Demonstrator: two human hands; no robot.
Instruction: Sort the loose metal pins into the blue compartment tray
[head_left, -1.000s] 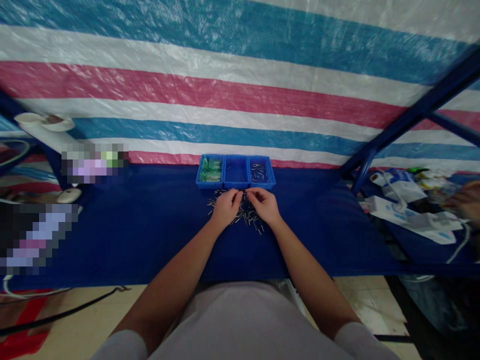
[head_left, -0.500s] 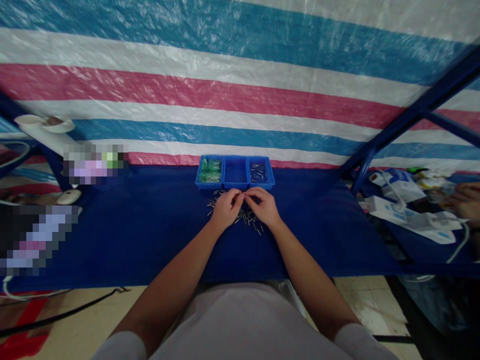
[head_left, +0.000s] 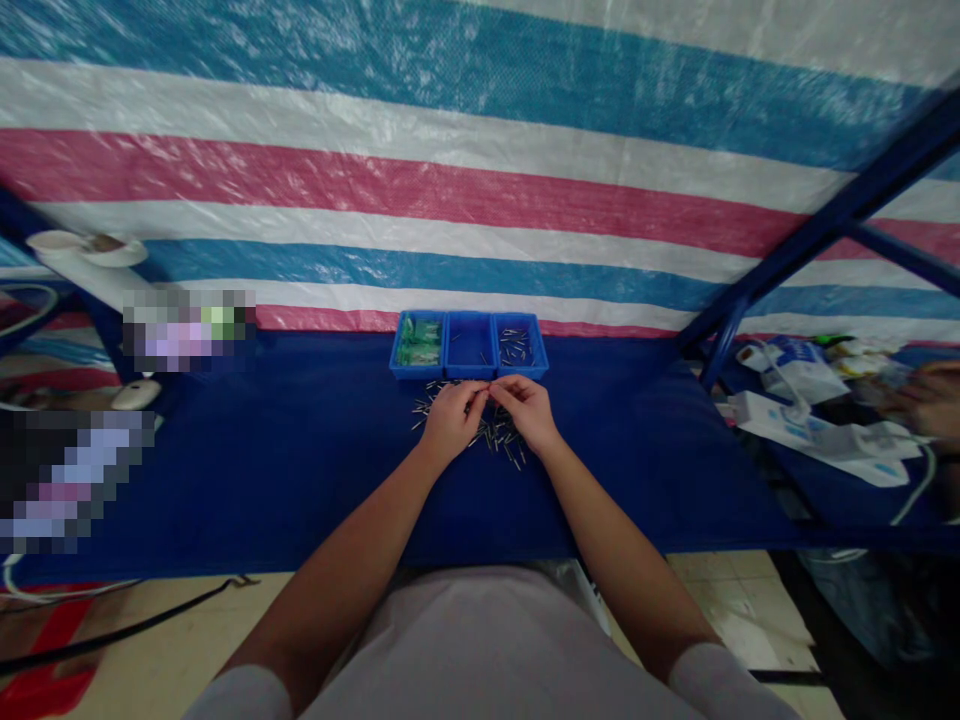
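My left hand (head_left: 451,417) and my right hand (head_left: 528,408) meet fingertip to fingertip over a loose pile of small, thin metal pins (head_left: 496,436) on the blue table. Both are closed in a pinch; whatever lies between the fingertips is too small to make out. Just beyond them stands a blue tray (head_left: 469,374) with three compartments. Its left one holds green and clear small packets (head_left: 420,342). A few tiny pieces lie in the middle one, and several metal pins (head_left: 516,346) in the right one.
The blue table (head_left: 300,470) runs left to right before a striped plastic sheet (head_left: 480,180). White boxes and a power strip (head_left: 825,440) lie at the right, near another person's hand (head_left: 934,400). A blue metal frame (head_left: 817,240) rises there. At the left are blurred-out items and a white tube (head_left: 94,270).
Hardly anything differs. My fingers have shifted slightly where they meet, and the right-hand fingers look a little straighter. The tray and the pile stay in place.
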